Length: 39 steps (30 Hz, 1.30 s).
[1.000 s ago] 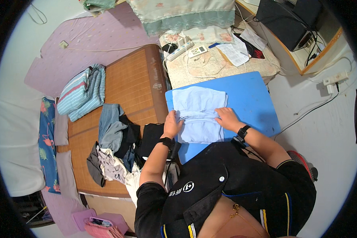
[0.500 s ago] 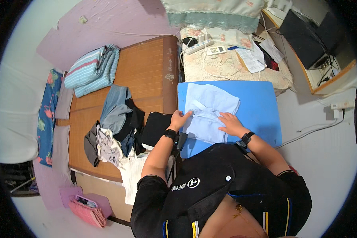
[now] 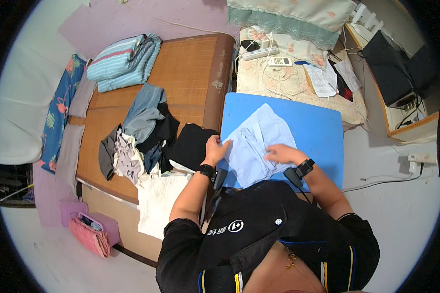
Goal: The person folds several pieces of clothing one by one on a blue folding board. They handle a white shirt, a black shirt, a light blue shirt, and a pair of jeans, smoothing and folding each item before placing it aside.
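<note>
A light-blue folded garment (image 3: pixel 254 141), likely a shirt, lies askew on the blue tabletop (image 3: pixel 322 122), with a strip of its cloth across the middle. At the garment's left edge is my left hand (image 3: pixel 217 150), its thumb and fingers closed on the cloth. Over the right half rests my right hand (image 3: pixel 283 154), fingers bent and a little apart, tips touching the fabric with nothing visibly gripped. Both wrists wear black bands.
Left of the table, a bed with a brown mat (image 3: pixel 181 68) carries a heap of clothes (image 3: pixel 146 122), a black folded garment (image 3: pixel 193 146) and a striped quilt (image 3: pixel 124 63). Behind the table, a cloth-covered surface (image 3: pixel 259 80) holds a power strip (image 3: pixel 261 52) and papers (image 3: pixel 321 80).
The light-blue garment has turned clockwise on the table, one corner now pointing away from me. My right hand's fingers have drawn in from a flatter spread. The whole view has shifted slightly.
</note>
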Motion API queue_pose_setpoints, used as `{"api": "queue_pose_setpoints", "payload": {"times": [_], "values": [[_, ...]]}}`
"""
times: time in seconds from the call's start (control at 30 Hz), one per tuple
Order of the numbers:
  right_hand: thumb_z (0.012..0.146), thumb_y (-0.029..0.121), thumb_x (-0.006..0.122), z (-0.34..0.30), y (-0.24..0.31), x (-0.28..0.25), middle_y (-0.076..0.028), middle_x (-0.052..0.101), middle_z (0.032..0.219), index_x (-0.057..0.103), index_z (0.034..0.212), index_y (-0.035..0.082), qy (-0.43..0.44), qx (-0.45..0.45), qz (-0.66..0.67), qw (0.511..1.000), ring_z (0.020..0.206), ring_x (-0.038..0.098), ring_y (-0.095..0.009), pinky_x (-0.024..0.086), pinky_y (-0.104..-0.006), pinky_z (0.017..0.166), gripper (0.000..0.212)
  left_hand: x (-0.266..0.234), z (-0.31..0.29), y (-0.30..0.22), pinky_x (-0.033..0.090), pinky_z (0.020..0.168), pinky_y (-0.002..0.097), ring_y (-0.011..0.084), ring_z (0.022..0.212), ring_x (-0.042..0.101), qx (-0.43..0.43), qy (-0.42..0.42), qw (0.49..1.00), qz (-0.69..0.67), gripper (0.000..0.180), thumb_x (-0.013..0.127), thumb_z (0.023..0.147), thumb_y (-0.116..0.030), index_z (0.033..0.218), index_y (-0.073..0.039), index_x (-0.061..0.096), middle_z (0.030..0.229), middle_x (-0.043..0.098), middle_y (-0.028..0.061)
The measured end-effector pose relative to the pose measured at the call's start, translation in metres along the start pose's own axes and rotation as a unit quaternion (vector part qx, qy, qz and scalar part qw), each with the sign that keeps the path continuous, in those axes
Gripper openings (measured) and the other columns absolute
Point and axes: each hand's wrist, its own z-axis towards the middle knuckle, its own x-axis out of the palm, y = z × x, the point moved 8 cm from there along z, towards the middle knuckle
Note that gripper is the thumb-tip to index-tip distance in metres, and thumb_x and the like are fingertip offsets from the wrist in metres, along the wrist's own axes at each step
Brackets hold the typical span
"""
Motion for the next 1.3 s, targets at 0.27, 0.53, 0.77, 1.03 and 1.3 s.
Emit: {"api": "queue_pose_setpoints", "payload": {"times": [0.27,0.53,0.77,1.03,1.3], "values": [[0.07,0.041,0.066,0.011,-0.08,-0.089,-0.023,0.053,0.11,0.05,0.11,-0.005,-0.385,0.046,-0.121,0.914,0.105,0.049,-0.034,0.038,-0.0382,0.089,0.062,-0.014,-0.068,0.011,0.047,0.068,0.0344,0.0266,0.077,0.058,-0.087,-0.037,0.995,0.029,0.063,0.072,0.061,-0.048,0.088,0.007,0.055,0.083,0.058,0.0187],[0.068,0.018,0.07,0.037,-0.124,-0.037,-0.013,0.06,0.093,0.053,0.101,-0.008,-0.165,0.019,0.297,0.94,0.079,0.059,-0.022,0.048,-0.0323,0.07,0.046,0.021,-0.093,-0.006,0.045,0.051,0.0257,0.0125,0.061,0.055,-0.206,0.099,0.961,-0.154,0.053,0.073,0.066,-0.04,0.083,0.008,0.057,0.07,0.057,0.0098],[0.071,0.008,0.064,0.038,-0.071,-0.036,-0.013,0.06,0.091,0.054,0.098,-0.008,-0.157,-0.019,0.305,0.939,0.08,0.057,-0.019,0.046,-0.0315,0.07,0.033,0.009,-0.083,-0.005,0.043,0.056,0.0253,0.0108,0.064,0.054,-0.185,0.061,0.95,-0.245,0.031,0.067,0.075,-0.024,0.084,0.005,0.061,0.075,0.06,0.0053],[0.072,0.014,0.062,0.122,0.094,-0.047,-0.016,0.061,0.084,0.055,0.091,-0.009,-0.171,-0.161,0.142,0.962,0.075,0.057,-0.021,0.046,-0.032,0.067,0.03,-0.093,-0.053,0.073,0.038,0.048,0.0233,0.0063,0.052,0.043,-0.191,-0.053,0.945,-0.262,0.024,0.063,0.08,-0.02,0.064,-0.006,0.053,0.059,0.047,-0.0032],[0.069,0.015,0.059,0.254,0.192,-0.003,-0.022,0.059,0.08,0.055,0.087,-0.009,-0.109,-0.17,0.084,0.976,0.073,0.058,-0.028,0.045,-0.0358,0.067,0.03,-0.157,-0.035,0.172,0.033,0.042,0.0268,0.0073,0.047,0.038,-0.251,-0.179,0.884,-0.351,0.036,0.061,0.08,-0.014,0.053,-0.005,0.037,0.051,0.036,-0.0021]]}}
